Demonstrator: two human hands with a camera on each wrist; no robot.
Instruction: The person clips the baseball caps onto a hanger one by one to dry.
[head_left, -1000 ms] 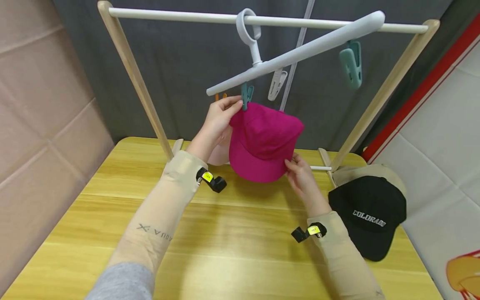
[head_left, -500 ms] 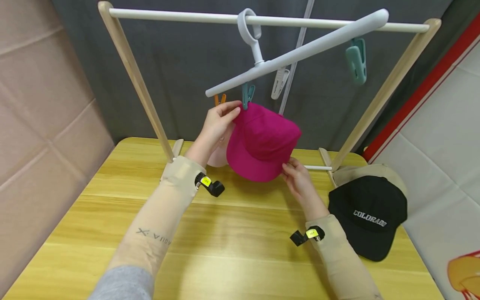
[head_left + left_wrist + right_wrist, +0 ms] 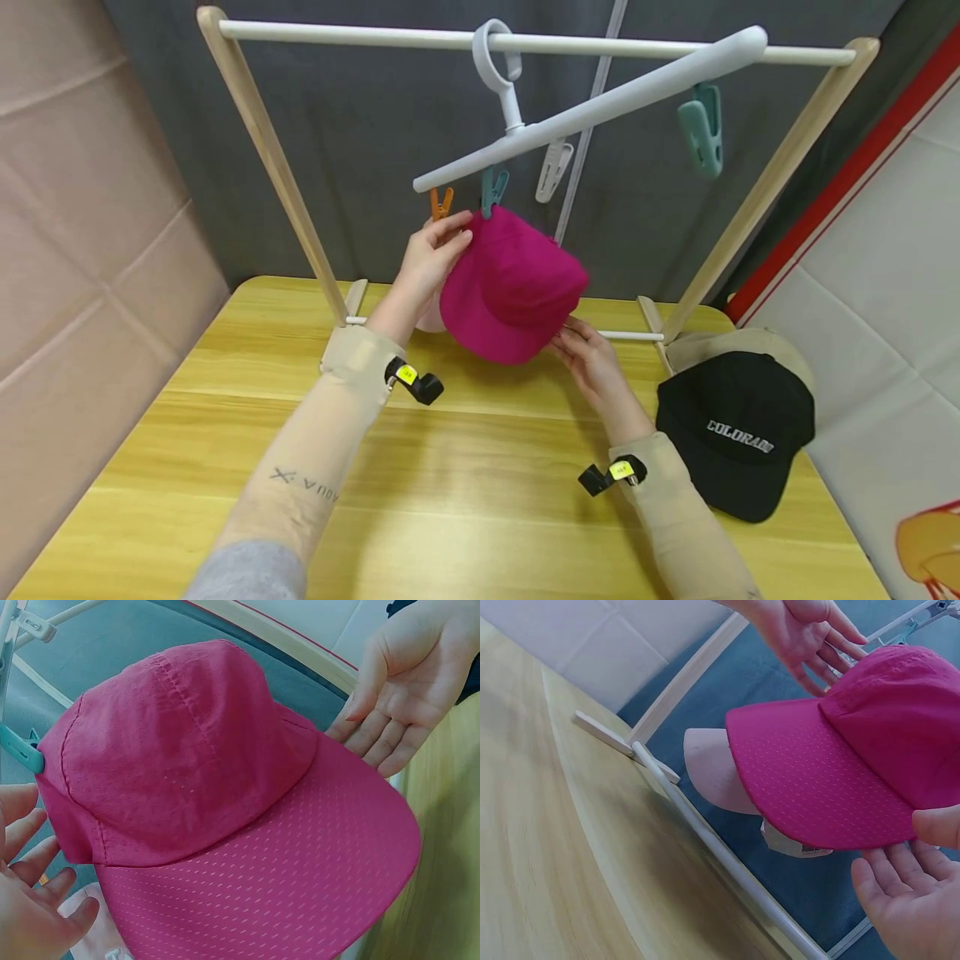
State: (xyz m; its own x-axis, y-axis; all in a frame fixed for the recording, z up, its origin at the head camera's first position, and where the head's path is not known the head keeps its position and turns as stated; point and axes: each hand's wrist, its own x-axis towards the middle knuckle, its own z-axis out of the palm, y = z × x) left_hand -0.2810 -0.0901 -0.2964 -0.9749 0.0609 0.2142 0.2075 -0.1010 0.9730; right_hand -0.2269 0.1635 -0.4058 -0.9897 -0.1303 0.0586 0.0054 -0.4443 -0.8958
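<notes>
A magenta cap (image 3: 517,287) hangs brim-down from a teal clip (image 3: 492,193) on the white hanger (image 3: 600,110). Beside the crown's left edge is my left hand (image 3: 426,260); in the left wrist view its fingers (image 3: 34,862) are spread, fingertips right at the fabric. My right hand (image 3: 592,362) is at the brim's right side, its loose fingers (image 3: 904,870) under the brim edge and the thumb apart from them in the right wrist view. Behind the magenta cap, a pale pink cap (image 3: 712,769) is partly hidden, below an orange clip (image 3: 442,202).
The hanger hooks over the rail (image 3: 360,35) of a wooden rack and tilts up to the right. A white clip (image 3: 553,171) and another teal clip (image 3: 702,129) dangle from it. A black cap (image 3: 738,433) overlaps a beige cap (image 3: 780,354) at the table's right.
The magenta cap has swung left and turned slightly. My left hand has moved down-left from the teal clip, uncovering the orange one. My right hand has shifted left, its grip on the brim loosened.
</notes>
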